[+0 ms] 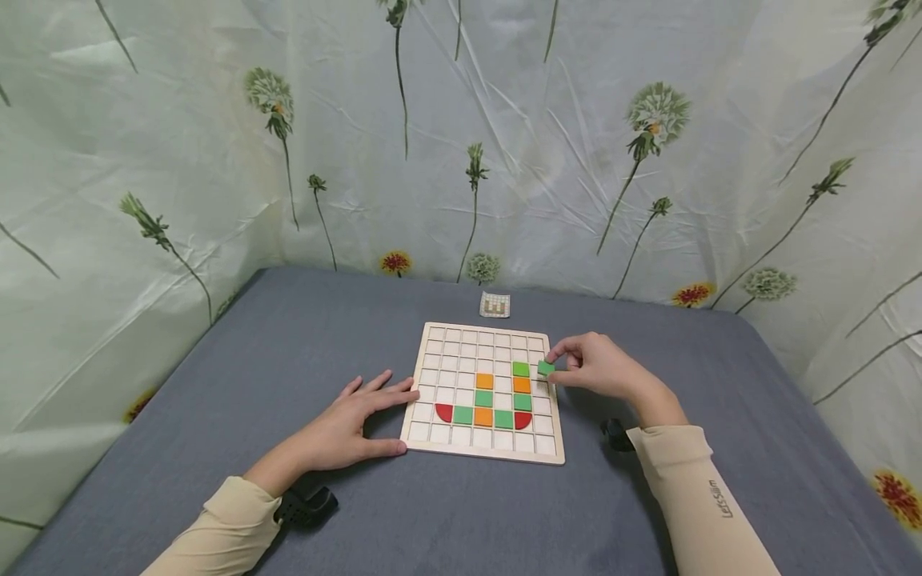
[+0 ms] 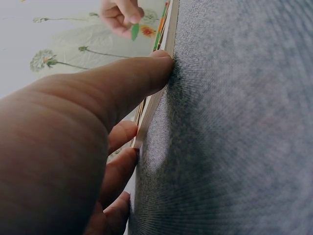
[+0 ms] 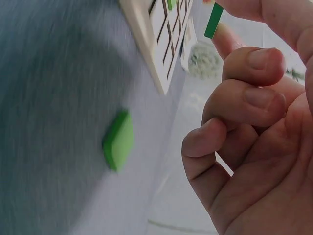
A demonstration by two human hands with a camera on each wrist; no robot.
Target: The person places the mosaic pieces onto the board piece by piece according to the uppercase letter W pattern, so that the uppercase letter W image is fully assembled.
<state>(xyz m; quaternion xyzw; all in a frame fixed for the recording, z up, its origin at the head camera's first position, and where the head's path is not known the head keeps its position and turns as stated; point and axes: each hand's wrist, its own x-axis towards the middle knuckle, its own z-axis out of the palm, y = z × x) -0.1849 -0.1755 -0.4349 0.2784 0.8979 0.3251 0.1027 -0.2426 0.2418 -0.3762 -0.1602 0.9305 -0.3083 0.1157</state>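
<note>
My right hand (image 1: 598, 366) pinches a green square tile (image 1: 546, 368) between thumb and fingertips, over the right edge of a wooden grid board (image 1: 446, 360). In the right wrist view that tile (image 3: 213, 20) appears edge-on, with the other fingers curled toward the palm. My left hand (image 1: 346, 424) lies with fingers spread, its thumb and a fingertip touching the board's left edge. On the grid sit several green tiles (image 1: 463, 415), a lighter green one (image 1: 521, 369), three orange squares (image 1: 485, 382) and two rounded red pieces (image 1: 444, 413).
A loose green tile (image 3: 120, 142) lies on the grey cloth beside the board, seen in the right wrist view. Behind the board is a small card (image 1: 495, 305) with a grid pattern. A flowered curtain (image 1: 432, 160) surrounds the grey table (image 1: 346, 320).
</note>
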